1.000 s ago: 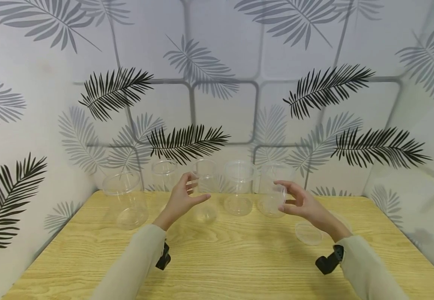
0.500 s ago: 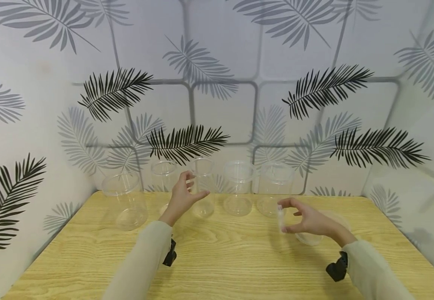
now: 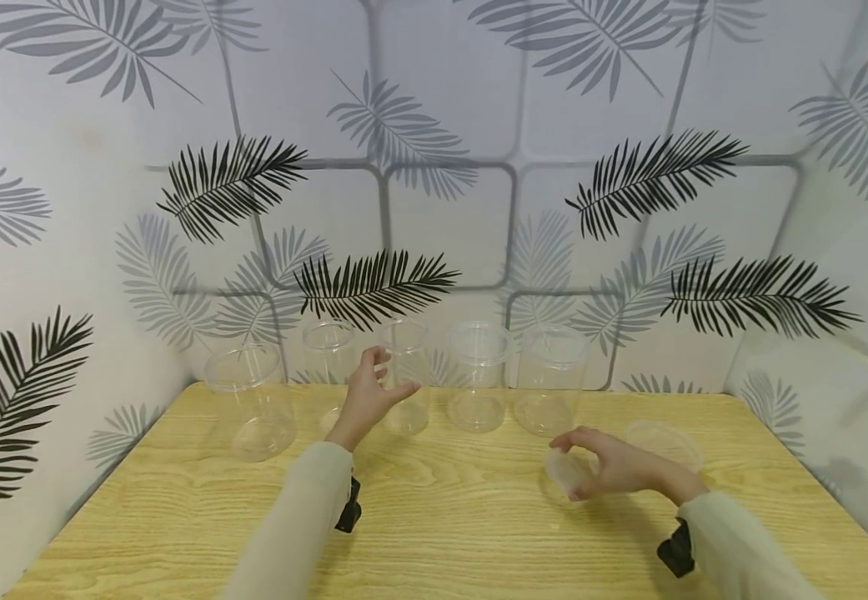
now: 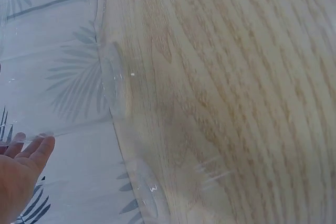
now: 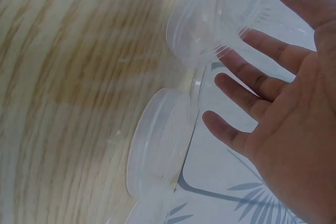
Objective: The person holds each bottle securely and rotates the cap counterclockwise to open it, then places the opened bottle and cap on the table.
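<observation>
In the head view my left hand [image 3: 364, 400] curves round the narrow clear plastic jar [image 3: 408, 375] in the middle of a row, fingers on its left side and thumb across the front. My left fingers also show at the edge of the left wrist view [image 4: 23, 171]. My right hand [image 3: 617, 465] pinches a small round translucent lid [image 3: 564, 472] between thumb and fingertips, tilted low over the table. In the right wrist view the palm faces the camera, with the other fingers spread.
Clear jars line the table's back: a wide one [image 3: 249, 408] far left, a narrow one [image 3: 328, 362] beside my left hand, and two cloudy-topped ones [image 3: 476, 375] [image 3: 551, 379] to the right. A larger flat lid [image 3: 669, 442] lies behind my right wrist. A patterned wall [image 3: 449, 225] stands behind.
My right hand has lowered the lid towards the table, turning it edge-on and then flatter. The middle jar has shifted slightly back and left with my left hand at it.
</observation>
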`<action>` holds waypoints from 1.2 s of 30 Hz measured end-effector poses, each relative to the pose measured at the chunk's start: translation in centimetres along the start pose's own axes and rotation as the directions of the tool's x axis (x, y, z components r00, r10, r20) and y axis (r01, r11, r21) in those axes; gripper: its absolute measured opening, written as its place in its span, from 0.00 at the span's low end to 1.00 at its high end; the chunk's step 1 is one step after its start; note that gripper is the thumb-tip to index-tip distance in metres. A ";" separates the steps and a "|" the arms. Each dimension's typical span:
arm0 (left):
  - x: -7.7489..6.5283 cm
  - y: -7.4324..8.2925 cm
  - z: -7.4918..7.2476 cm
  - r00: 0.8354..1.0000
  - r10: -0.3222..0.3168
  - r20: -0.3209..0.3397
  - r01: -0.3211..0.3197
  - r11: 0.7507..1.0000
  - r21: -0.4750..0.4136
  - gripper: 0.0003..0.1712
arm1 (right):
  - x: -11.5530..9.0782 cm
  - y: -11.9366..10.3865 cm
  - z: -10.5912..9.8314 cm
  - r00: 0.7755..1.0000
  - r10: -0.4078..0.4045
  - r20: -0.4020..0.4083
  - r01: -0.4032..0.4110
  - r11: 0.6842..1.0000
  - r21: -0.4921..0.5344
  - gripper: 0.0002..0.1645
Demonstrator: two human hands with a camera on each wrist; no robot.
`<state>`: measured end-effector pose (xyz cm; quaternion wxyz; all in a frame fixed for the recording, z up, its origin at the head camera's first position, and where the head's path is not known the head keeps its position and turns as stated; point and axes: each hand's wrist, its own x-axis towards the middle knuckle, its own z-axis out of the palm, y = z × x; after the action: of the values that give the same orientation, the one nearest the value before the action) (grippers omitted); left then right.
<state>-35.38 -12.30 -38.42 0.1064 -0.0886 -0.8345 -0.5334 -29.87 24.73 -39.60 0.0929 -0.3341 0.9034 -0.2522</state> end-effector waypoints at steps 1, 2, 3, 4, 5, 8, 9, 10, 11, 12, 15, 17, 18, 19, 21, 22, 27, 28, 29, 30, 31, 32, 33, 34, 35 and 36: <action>0.0 -0.1 0.0 1.000 -0.001 -0.001 0.001 1.000 0.000 0.48 | 0.0 0.0 0.1 1.000 -0.006 0.008 0.006 1.000 -0.012 0.41; 0.0 -0.2 0.1 1.000 -0.002 -0.003 0.002 1.000 0.000 0.48 | -0.1 0.0 0.1 1.000 -0.017 0.012 0.017 1.000 -0.025 0.40; 0.1 -0.3 0.1 1.000 -0.002 -0.005 0.002 1.000 0.003 0.48 | -0.1 0.0 0.2 1.000 -0.026 0.014 0.026 0.999 -0.039 0.40; 0.1 -0.4 0.1 1.000 -0.002 -0.007 0.003 1.000 0.006 0.48 | -0.1 0.0 0.2 0.999 -0.030 0.015 0.031 0.998 -0.051 0.40; 0.1 -0.4 0.1 1.000 -0.003 -0.010 0.003 1.000 0.007 0.48 | -0.1 0.0 0.3 0.999 -0.035 0.018 0.036 0.997 -0.061 0.40; 0.1 -0.4 0.1 1.000 -0.009 -0.019 0.009 1.000 0.008 0.48 | -0.2 0.0 0.4 0.999 -0.040 0.022 0.042 0.995 -0.094 0.39; 0.1 -0.4 0.1 1.000 -0.011 -0.020 0.011 1.000 0.007 0.47 | -0.2 -0.1 0.4 0.999 -0.030 0.026 0.033 0.995 -0.091 0.38; 0.1 -0.5 0.1 1.000 -0.014 -0.020 0.014 1.000 0.007 0.47 | -0.2 -0.1 0.4 0.999 -0.024 0.030 0.027 0.995 -0.092 0.38; 0.1 -0.4 0.1 1.000 -0.017 -0.020 0.018 1.000 0.006 0.47 | -0.2 -0.1 0.4 0.999 -0.018 0.032 0.020 0.996 -0.088 0.38; 0.2 -0.4 0.1 1.000 -0.021 -0.019 0.021 1.000 0.005 0.47 | -0.2 -0.1 0.4 0.999 -0.011 0.033 0.014 0.996 -0.090 0.38; 0.3 -0.4 0.1 0.999 -0.031 -0.018 0.031 0.999 0.008 0.48 | -0.3 -0.1 0.4 0.999 0.010 0.043 -0.006 0.996 -0.086 0.38; 0.4 -0.4 0.1 0.999 -0.036 -0.015 0.036 0.999 0.008 0.49 | -0.3 0.0 0.5 0.999 0.015 0.045 -0.011 0.996 -0.090 0.38; 0.4 -0.4 0.2 0.999 -0.035 -0.014 0.035 0.999 0.010 0.49 | -0.3 0.0 0.5 0.999 0.014 0.048 -0.010 0.996 -0.091 0.38; 0.4 -0.3 0.2 0.999 -0.038 -0.014 0.038 0.999 0.011 0.49 | -0.3 0.0 0.5 0.999 0.007 0.049 -0.002 0.995 -0.095 0.38; 0.4 -0.3 0.2 0.999 -0.042 -0.009 0.042 0.999 0.010 0.49 | -0.3 0.1 0.5 0.999 0.000 0.050 0.005 0.995 -0.097 0.38; 0.4 -0.2 0.2 0.999 -0.042 -0.006 0.042 0.999 0.010 0.49 | -0.3 0.1 0.6 0.999 -0.005 0.052 0.010 0.995 -0.098 0.39; 0.2 0.1 0.2 0.999 -0.047 0.008 0.047 0.999 0.009 0.51 | -0.4 0.2 0.6 0.998 -0.033 0.046 0.038 0.993 -0.114 0.40; 0.2 0.1 0.2 0.999 -0.046 0.009 0.046 0.999 0.012 0.51 | -0.4 0.3 0.7 0.998 -0.033 0.045 0.038 0.993 -0.116 0.40; 0.2 0.2 0.1 0.999 -0.046 0.010 0.046 0.999 0.015 0.51 | -0.5 0.3 0.7 0.998 -0.031 0.046 0.036 0.993 -0.115 0.41; 0.2 0.2 0.2 0.999 -0.047 0.011 0.047 0.999 0.017 0.51 | -0.5 0.4 0.7 0.998 -0.034 0.046 0.039 0.993 -0.113 0.41; 0.3 0.2 0.1 0.999 -0.049 0.010 0.048 0.999 0.021 0.52 | -0.5 0.4 0.7 0.998 -0.031 0.046 0.036 0.993 -0.112 0.42; 0.3 0.2 0.1 0.999 -0.049 0.010 0.048 0.998 0.027 0.52 | -0.5 0.3 0.7 0.998 -0.038 0.045 0.043 0.992 -0.115 0.42; 0.3 0.2 0.1 0.999 -0.049 0.010 0.048 0.998 0.033 0.53 | -0.5 0.3 0.7 0.998 -0.036 0.045 0.041 0.993 -0.113 0.42; 0.4 0.3 0.1 0.999 -0.049 0.011 0.048 0.998 0.038 0.53 | -0.5 0.3 0.7 0.998 -0.030 0.046 0.035 0.993 -0.113 0.43; 0.4 0.3 0.1 0.999 -0.049 0.012 0.048 0.998 0.041 0.53 | -0.4 0.2 0.7 0.998 -0.030 0.047 0.035 0.993 -0.113 0.43; 0.4 0.4 0.1 0.999 -0.049 0.014 0.048 0.998 0.045 0.54 | -0.4 0.2 0.7 0.998 -0.032 0.046 0.037 0.992 -0.119 0.43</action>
<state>-35.66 -12.08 -38.02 0.0889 -0.0699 -0.8488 -0.5165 -29.43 24.86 -40.25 0.0882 -0.3600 0.9088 -0.1917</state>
